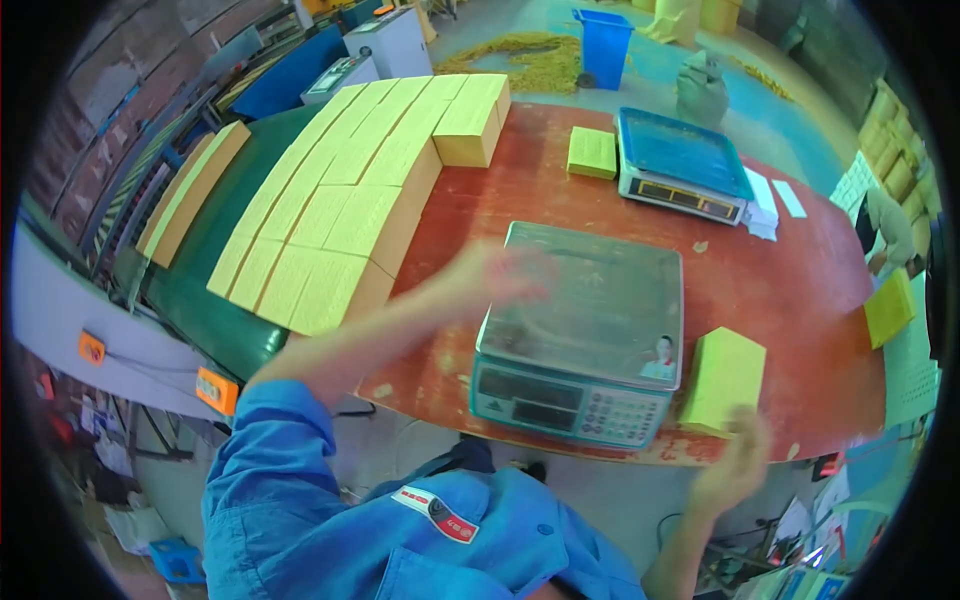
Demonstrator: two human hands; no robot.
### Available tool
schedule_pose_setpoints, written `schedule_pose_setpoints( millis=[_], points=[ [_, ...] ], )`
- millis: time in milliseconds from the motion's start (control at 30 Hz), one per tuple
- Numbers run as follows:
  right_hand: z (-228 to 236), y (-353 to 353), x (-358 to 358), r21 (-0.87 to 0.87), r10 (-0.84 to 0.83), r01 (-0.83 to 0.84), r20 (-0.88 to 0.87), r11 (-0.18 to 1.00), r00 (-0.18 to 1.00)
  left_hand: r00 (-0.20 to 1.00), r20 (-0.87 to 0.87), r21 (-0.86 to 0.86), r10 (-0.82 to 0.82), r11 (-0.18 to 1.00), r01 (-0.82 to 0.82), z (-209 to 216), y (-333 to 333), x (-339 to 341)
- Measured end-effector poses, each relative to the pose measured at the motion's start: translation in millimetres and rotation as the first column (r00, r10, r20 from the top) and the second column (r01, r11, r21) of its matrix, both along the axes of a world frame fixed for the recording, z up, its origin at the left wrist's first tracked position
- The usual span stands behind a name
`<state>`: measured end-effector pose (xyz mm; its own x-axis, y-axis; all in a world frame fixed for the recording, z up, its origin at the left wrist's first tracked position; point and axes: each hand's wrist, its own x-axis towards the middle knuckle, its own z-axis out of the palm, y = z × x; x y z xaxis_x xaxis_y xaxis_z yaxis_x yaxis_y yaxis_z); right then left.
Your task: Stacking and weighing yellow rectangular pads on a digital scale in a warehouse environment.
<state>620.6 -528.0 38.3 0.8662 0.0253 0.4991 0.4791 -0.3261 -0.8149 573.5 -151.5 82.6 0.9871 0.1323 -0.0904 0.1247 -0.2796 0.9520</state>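
Observation:
My left hand [518, 272], smeared by motion, reaches over the weighing scale [590, 300] near the left of its flat plate. Nothing lies on that plate apart from a small picture sticker at its front right corner. To the right of the scale stands a yellow block [728, 380] that looks like stacked paper. My right hand [735, 468] is at the block's near right corner, its fingers blurred; I cannot tell whether it touches the block. Rows of similar yellow blocks [345, 215] sit close together at the left, partly behind my left forearm.
A second scale with a blue tray [680, 155] stands at the far right beside a small yellow block [592, 152] and white papers [762, 205]. The red table [560, 200] meets a green conveyor belt [195, 285]. Another person [885, 230] is at the right edge near a yellow block [889, 308].

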Motion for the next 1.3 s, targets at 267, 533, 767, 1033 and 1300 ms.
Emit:
schedule_pose_setpoints(
  millis=[267, 533, 767, 1033, 1300],
  points=[
    [-127.5, 309.2, -151.9, 0.172, 0.951, -0.985, -0.303, -0.001, -0.054, 0.873, 0.270, 0.714, 0.405, 0.525, -0.464, -51.2, 325.7, 123.9],
    [-177.1, 335.0, -167.6, -0.067, 0.843, -0.949, -0.443, 0.308, 0.305, 0.911, 0.271, 0.931, 0.311, 0.155, -0.330, -82.1, 415.8, 262.4],
    [-285.1, 376.0, -136.4, 0.063, 0.792, -0.906, -0.513, 0.418, 0.330, 0.863, 0.418, 0.908, 0.283, -0.115, -0.402, -107.3, 497.7, 372.4],
    [-351.3, 368.4, -161.3, 0.105, 0.782, -0.898, -0.542, 0.426, 0.307, 0.949, 0.008, 0.914, 0.315, 0.383, -0.135, -119.9, 462.0, 406.6],
    [-345.3, 350.7, -203.2, 0.114, 0.916, -0.964, -0.356, 0.239, 0.184, 0.927, 0.140, 0.961, 0.349, 0.179, -0.213, -133.8, 355.0, 319.5]
  ],
)
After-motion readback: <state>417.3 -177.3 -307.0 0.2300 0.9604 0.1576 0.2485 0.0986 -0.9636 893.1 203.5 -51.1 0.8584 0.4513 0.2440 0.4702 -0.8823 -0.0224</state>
